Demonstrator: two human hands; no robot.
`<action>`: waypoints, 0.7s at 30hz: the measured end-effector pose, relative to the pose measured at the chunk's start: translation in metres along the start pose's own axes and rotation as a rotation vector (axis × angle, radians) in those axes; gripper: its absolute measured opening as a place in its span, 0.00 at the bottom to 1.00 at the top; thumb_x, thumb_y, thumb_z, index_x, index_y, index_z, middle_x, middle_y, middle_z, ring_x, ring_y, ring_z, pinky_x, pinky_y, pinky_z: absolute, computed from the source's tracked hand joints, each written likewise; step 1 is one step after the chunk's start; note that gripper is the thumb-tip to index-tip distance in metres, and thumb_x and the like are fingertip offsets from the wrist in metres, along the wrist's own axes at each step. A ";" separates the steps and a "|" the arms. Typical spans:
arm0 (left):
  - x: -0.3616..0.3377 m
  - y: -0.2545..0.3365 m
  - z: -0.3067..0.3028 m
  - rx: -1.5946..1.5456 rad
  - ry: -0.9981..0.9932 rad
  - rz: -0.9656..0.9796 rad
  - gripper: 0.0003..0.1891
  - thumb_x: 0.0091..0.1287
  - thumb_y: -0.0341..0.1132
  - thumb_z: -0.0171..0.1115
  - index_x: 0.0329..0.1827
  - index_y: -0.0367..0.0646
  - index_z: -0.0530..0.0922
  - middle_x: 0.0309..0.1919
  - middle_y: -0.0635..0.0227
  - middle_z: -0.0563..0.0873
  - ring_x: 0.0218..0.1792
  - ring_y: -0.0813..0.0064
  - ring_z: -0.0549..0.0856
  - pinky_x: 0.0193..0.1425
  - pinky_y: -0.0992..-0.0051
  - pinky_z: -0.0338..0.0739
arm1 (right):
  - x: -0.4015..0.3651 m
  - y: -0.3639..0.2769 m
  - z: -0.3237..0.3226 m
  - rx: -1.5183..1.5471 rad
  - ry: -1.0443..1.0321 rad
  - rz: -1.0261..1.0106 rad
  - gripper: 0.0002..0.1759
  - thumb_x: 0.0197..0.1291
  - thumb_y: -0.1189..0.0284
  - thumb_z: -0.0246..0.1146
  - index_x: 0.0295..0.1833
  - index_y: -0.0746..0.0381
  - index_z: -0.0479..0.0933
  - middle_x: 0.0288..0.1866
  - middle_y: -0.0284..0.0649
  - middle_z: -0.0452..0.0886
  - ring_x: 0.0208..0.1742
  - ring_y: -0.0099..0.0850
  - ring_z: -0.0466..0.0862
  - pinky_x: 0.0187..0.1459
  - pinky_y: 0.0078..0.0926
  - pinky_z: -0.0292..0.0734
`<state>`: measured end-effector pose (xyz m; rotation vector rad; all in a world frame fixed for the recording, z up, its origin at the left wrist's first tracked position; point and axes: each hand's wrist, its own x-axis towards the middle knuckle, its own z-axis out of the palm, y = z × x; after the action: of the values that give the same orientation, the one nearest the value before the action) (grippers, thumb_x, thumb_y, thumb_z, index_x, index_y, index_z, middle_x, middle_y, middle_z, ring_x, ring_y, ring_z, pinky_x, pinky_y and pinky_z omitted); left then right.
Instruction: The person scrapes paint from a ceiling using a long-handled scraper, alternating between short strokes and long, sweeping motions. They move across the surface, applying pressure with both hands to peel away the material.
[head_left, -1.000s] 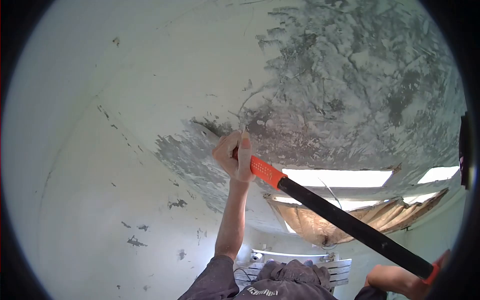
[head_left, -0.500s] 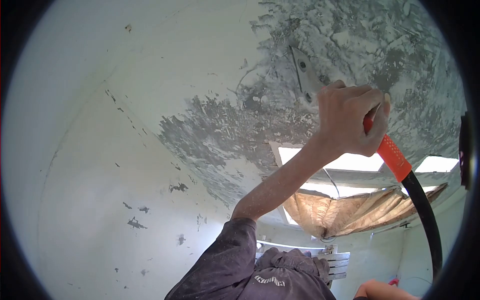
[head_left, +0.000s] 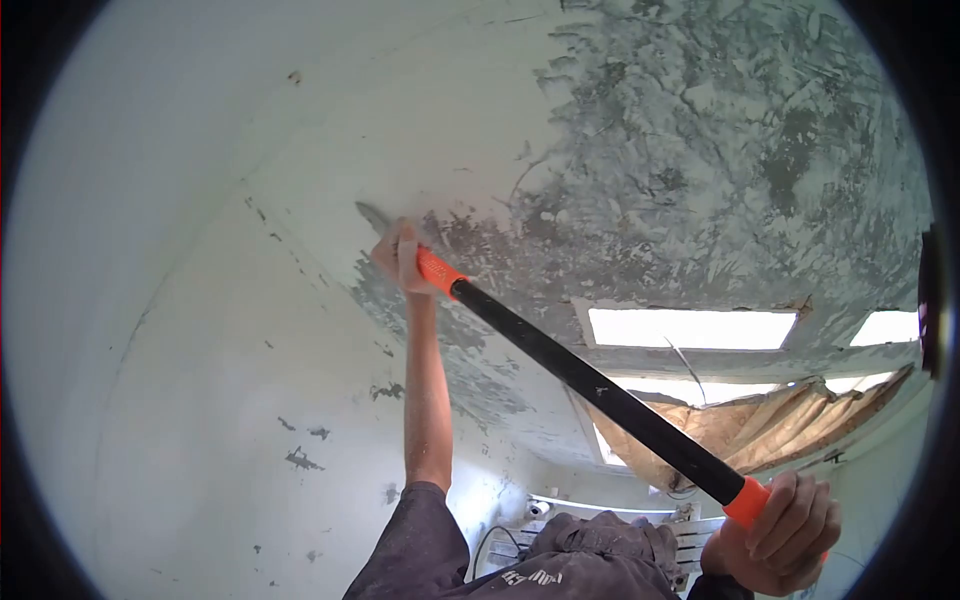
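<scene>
A long black pole with orange grips slants across the view. At its upper left end, my left hand is wrapped round the orange grip, close behind a grey metal blade. The blade lies against the pale surface, just left of the grey patches; my hand partly hides it. At the lower right, my right hand is closed round the other orange grip.
Rough grey scraped areas spread over the upper right. Bright window openings and a crumpled brown curtain lie at the right. White slats show beyond my dark, dusty shirt.
My left hand and the blade have moved left and slightly down, from the grey area to its left edge. The pole now crosses the view, and my right hand has come into sight holding it.
</scene>
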<state>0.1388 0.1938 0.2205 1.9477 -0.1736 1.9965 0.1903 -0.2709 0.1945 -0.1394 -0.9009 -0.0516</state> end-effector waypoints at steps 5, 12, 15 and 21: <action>-0.031 0.007 0.041 -0.154 0.012 0.073 0.12 0.62 0.37 0.56 0.31 0.36 0.80 0.19 0.67 0.78 0.16 0.78 0.72 0.23 0.74 0.65 | -0.008 -0.048 -0.028 0.085 -0.023 -0.152 0.19 0.57 0.66 0.61 0.16 0.50 0.64 0.12 0.23 0.65 0.15 0.18 0.66 0.26 0.19 0.66; -0.046 0.153 0.182 -0.202 -0.370 0.170 0.06 0.53 0.35 0.60 0.21 0.44 0.77 0.13 0.71 0.73 0.12 0.67 0.71 0.22 0.70 0.64 | -0.019 -0.206 -0.067 -0.263 -0.032 -0.380 0.27 0.69 0.52 0.46 0.17 0.49 0.62 0.11 0.22 0.66 0.13 0.17 0.67 0.30 0.18 0.70; -0.046 0.174 0.202 -0.140 -0.402 0.190 0.05 0.51 0.34 0.59 0.21 0.45 0.76 0.13 0.72 0.71 0.11 0.68 0.69 0.22 0.70 0.63 | -0.023 -0.225 -0.062 -0.440 0.053 -0.466 0.27 0.70 0.51 0.44 0.17 0.49 0.63 0.11 0.22 0.66 0.13 0.17 0.68 0.31 0.19 0.72; -0.039 0.112 0.139 -0.068 -0.293 0.149 0.05 0.49 0.34 0.60 0.19 0.47 0.74 0.14 0.71 0.74 0.13 0.67 0.73 0.23 0.69 0.64 | -0.008 -0.148 -0.067 -0.255 -0.008 -0.360 0.25 0.71 0.52 0.46 0.19 0.49 0.64 0.14 0.22 0.68 0.15 0.16 0.68 0.34 0.20 0.73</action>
<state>0.2332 0.0379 0.2057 2.2314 -0.4643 1.7542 0.2220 -0.4270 0.1614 -0.2129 -0.9170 -0.5022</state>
